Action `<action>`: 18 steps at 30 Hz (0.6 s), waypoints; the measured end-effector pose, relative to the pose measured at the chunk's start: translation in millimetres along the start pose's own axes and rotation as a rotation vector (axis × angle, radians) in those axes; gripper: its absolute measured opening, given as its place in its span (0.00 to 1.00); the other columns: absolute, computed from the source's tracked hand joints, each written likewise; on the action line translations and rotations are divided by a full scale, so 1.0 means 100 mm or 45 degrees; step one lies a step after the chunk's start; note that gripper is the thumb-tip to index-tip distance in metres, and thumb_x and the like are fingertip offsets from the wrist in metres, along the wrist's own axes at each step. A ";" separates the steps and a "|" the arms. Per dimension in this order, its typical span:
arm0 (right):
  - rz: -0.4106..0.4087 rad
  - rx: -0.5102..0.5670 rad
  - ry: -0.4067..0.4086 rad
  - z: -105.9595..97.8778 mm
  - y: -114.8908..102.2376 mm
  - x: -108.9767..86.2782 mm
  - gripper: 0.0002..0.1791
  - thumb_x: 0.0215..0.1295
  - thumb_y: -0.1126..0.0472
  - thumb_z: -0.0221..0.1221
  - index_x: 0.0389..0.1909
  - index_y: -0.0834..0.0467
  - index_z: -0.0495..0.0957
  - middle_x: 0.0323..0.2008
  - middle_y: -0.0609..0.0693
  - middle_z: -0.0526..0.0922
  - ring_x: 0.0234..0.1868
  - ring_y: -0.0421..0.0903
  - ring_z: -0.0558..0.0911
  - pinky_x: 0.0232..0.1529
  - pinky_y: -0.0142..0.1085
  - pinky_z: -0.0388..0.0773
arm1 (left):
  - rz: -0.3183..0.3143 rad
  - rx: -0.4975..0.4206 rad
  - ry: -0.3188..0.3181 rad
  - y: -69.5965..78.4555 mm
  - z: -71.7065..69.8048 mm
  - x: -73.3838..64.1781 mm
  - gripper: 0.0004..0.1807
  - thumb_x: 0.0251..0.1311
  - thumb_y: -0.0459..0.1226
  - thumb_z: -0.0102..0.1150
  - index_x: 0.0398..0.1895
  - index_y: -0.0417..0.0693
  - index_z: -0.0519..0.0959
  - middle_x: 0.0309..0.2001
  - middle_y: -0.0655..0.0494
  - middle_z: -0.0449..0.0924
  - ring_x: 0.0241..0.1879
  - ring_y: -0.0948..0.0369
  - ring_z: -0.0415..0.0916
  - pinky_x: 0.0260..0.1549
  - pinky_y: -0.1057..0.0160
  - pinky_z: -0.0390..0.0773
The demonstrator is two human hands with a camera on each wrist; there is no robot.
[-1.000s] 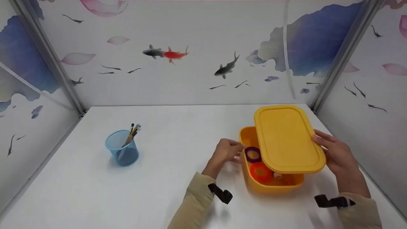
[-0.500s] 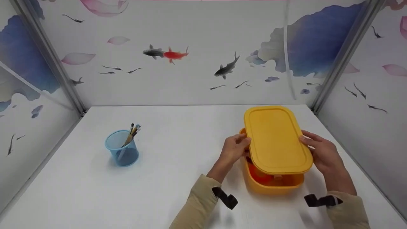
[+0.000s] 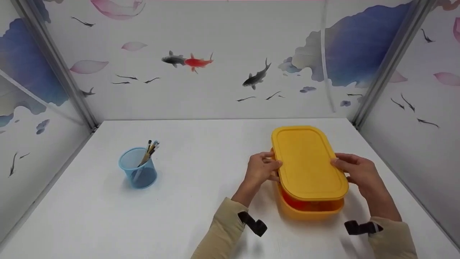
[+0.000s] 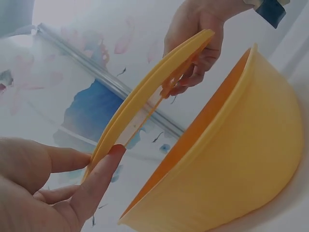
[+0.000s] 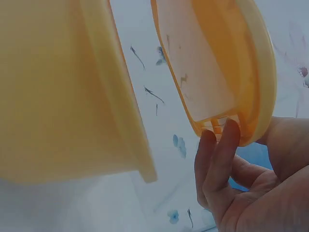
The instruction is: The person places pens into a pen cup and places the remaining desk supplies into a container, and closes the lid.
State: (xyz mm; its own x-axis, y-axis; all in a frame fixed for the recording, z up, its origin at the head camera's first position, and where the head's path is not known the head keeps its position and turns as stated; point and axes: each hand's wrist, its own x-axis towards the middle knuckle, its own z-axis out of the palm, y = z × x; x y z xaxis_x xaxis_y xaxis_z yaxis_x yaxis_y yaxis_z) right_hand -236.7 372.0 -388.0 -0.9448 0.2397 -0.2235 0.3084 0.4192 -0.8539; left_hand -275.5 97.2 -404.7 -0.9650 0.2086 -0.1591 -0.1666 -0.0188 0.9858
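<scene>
A yellow rectangular lid (image 3: pixel 307 162) is held above an orange-yellow plastic box (image 3: pixel 309 215), slightly askew over its opening. My left hand (image 3: pixel 258 169) pinches the lid's left edge between thumb and fingers. On the opposite edge, my right hand (image 3: pixel 361 175) grips with the thumb on top and fingertips underneath, as the right wrist view shows. Both wrist views show a gap between the lid (image 4: pixel 140 96) and the rim of the box (image 4: pixel 217 159). Through the near gap a bright red item (image 3: pixel 294 202) shows inside; the lid hides the other contents.
A light blue mesh pen cup (image 3: pixel 138 169) with several brushes (image 3: pixel 148 153) stands on the left of the white table (image 3: pixel 201 151). Printed panels enclose the back and both sides, with the right panel (image 3: pixel 409 118) close beyond my right arm.
The lid has moved left and lower over the box, covering most of its opening. My left hand has taken hold of its left edge; my right hand has moved left with it.
</scene>
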 end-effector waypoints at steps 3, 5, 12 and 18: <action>-0.010 -0.082 -0.011 0.01 0.01 -0.01 0.43 0.68 0.36 0.58 0.75 0.58 0.61 0.70 0.62 0.69 0.48 0.43 0.77 0.43 0.28 0.81 | -0.030 0.016 -0.001 0.00 0.00 -0.01 0.22 0.61 0.34 0.67 0.58 0.41 0.77 0.41 0.50 0.83 0.33 0.59 0.87 0.27 0.63 0.87; -0.019 -0.123 -0.023 0.02 0.01 -0.01 0.43 0.67 0.37 0.58 0.75 0.59 0.62 0.69 0.64 0.70 0.47 0.42 0.78 0.43 0.29 0.82 | -0.051 0.028 0.010 0.00 0.01 -0.02 0.21 0.60 0.34 0.68 0.57 0.41 0.78 0.41 0.49 0.83 0.33 0.59 0.87 0.26 0.63 0.87; -0.017 -0.187 -0.064 0.03 0.03 0.00 0.40 0.67 0.42 0.62 0.71 0.62 0.66 0.58 0.59 0.79 0.44 0.41 0.80 0.43 0.32 0.84 | -0.060 0.112 0.032 -0.03 0.02 -0.03 0.21 0.60 0.32 0.67 0.56 0.37 0.78 0.41 0.49 0.82 0.34 0.60 0.86 0.21 0.65 0.85; 0.031 -0.233 -0.082 0.07 0.07 0.00 0.37 0.69 0.45 0.61 0.69 0.64 0.67 0.60 0.64 0.77 0.48 0.49 0.79 0.43 0.34 0.83 | -0.116 0.224 0.073 -0.05 0.06 -0.03 0.18 0.60 0.33 0.67 0.54 0.39 0.80 0.39 0.52 0.82 0.33 0.62 0.83 0.23 0.65 0.86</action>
State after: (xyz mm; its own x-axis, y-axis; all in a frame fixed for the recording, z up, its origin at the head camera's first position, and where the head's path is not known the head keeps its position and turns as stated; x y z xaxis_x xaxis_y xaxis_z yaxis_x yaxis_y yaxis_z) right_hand -235.5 369.2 -396.7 -0.9401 0.1976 -0.2778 0.3408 0.5673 -0.7497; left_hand -270.6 102.3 -408.8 -0.9582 0.1459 -0.2462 -0.2209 0.1700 0.9604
